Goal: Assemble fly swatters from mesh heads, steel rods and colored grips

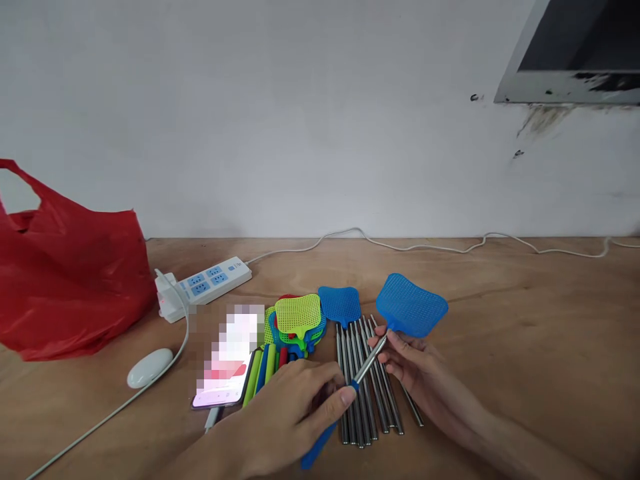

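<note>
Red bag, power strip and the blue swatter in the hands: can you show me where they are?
Red bag [77, 283]: head view, on its side.
Power strip [209, 281]: head view, on its top face.
Blue swatter [369, 362]: head view, on its silver shaft.

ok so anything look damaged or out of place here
Yes, the white wall is marred at upper right: two small dark hole-like marks and a brownish smudge below a grey-framed dark panel. On the brown wooden table, one thin silver metal rod splays away from the bunch. Nothing looks spilled.

Dim, soft light, white glow from the partly pixelated phone screen [220, 397], thin glints on the metal rods [361, 427]
</note>
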`<state>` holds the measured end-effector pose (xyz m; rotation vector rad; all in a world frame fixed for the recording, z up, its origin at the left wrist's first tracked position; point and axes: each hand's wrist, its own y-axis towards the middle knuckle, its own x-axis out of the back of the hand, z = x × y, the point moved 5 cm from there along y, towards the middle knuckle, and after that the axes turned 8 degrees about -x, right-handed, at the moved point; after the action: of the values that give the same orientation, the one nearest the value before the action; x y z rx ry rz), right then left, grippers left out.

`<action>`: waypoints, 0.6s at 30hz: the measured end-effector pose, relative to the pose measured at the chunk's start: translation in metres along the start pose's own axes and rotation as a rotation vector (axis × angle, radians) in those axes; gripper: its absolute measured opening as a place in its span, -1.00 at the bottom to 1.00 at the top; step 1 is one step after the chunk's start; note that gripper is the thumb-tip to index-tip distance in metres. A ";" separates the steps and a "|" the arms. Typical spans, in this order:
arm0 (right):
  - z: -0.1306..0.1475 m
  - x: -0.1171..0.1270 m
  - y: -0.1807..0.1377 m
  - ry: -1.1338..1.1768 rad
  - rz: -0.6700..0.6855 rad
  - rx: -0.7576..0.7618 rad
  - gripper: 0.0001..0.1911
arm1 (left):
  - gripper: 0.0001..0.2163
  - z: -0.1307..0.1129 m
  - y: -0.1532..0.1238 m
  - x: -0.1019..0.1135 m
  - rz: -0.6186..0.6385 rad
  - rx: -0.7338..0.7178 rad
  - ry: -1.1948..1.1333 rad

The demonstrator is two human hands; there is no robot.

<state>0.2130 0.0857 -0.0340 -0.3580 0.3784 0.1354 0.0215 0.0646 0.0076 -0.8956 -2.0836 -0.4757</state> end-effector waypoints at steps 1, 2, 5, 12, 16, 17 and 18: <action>0.001 0.002 0.001 0.037 -0.024 -0.027 -0.72 | -0.57 -0.001 0.001 0.004 -0.018 -0.020 0.002; 0.003 0.004 0.001 0.068 -0.045 -0.055 -0.72 | -0.58 0.000 0.002 0.007 -0.038 -0.036 0.008; 0.013 0.015 -0.002 0.109 -0.121 -0.115 -0.72 | -0.66 0.007 0.002 0.007 -0.062 -0.068 0.039; 0.045 0.053 0.002 -0.309 -0.269 0.009 -0.58 | -0.78 0.020 0.000 -0.009 -0.015 -0.118 0.115; 0.041 0.079 0.018 -0.651 -0.367 0.115 -0.46 | -0.83 0.023 -0.001 -0.009 -0.034 -0.151 0.138; 0.037 0.084 0.023 -0.680 -0.370 0.126 -0.45 | -0.84 0.024 -0.001 -0.008 -0.044 -0.159 0.147; 0.034 0.088 0.027 -0.712 -0.370 0.146 -0.45 | -0.84 0.024 -0.001 -0.007 -0.052 -0.166 0.153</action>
<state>0.3000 0.1285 -0.0466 -0.2109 -0.3822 -0.1296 0.0116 0.0753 -0.0126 -0.8731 -1.9523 -0.7309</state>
